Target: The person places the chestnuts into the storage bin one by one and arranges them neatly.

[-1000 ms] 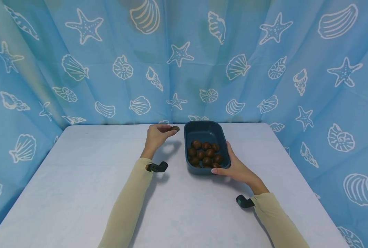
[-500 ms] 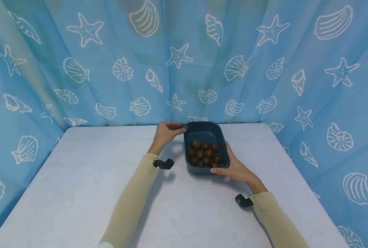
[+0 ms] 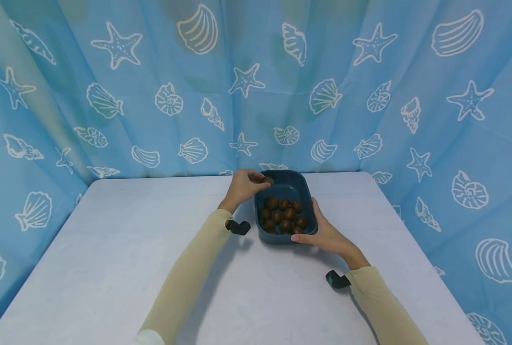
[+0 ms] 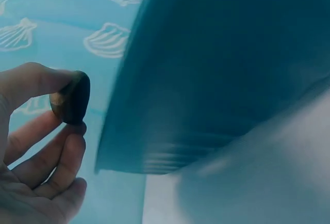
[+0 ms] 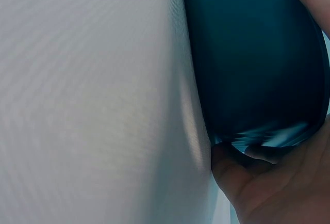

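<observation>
A dark blue plastic container (image 3: 288, 190) stands at the far middle of the table, several brown chestnuts (image 3: 285, 214) gathered in its near half. My left hand (image 3: 244, 186) pinches one chestnut (image 4: 76, 100) between thumb and fingers. In the head view this chestnut overlaps the container's far left part; in the left wrist view it shows beside the container's outer wall (image 4: 206, 69). My right hand (image 3: 330, 238) grips the container at its near right corner, thumb along the front and fingers along the right side. The right wrist view shows the fingers reaching round the wall (image 5: 247, 53).
A white cloth covers the table (image 3: 109, 249). Behind it hangs a blue curtain (image 3: 234, 115) with white shells and starfish, which also runs along both sides. Small black cameras (image 3: 238, 227) sit on both wrists.
My left hand has moved right with the pinched chestnut, from left of the container to over its far left edge. The right hand keeps its hold on the container.
</observation>
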A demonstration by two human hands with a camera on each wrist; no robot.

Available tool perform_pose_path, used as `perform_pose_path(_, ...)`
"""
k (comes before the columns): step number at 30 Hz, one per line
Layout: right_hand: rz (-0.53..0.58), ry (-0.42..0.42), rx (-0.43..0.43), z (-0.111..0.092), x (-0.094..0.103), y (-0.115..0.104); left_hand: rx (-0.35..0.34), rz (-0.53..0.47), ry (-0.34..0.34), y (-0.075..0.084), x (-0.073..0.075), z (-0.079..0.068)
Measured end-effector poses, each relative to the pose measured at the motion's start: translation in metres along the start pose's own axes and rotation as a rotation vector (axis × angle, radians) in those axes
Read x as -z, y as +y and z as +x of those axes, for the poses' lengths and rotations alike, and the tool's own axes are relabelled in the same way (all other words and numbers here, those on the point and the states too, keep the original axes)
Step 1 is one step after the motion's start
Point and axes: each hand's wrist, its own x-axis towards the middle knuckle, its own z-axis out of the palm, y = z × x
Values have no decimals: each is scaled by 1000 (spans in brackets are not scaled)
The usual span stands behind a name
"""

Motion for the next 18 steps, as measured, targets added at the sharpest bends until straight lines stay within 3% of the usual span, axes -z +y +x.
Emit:
perform_pose_path(15, -37, -1, -13, 1, 1, 4, -98, 243, -87, 1, -26, 8)
perform_pose_path(18, -40, -1, -13, 1, 1, 4, -85, 277, -118, 5, -32, 6)
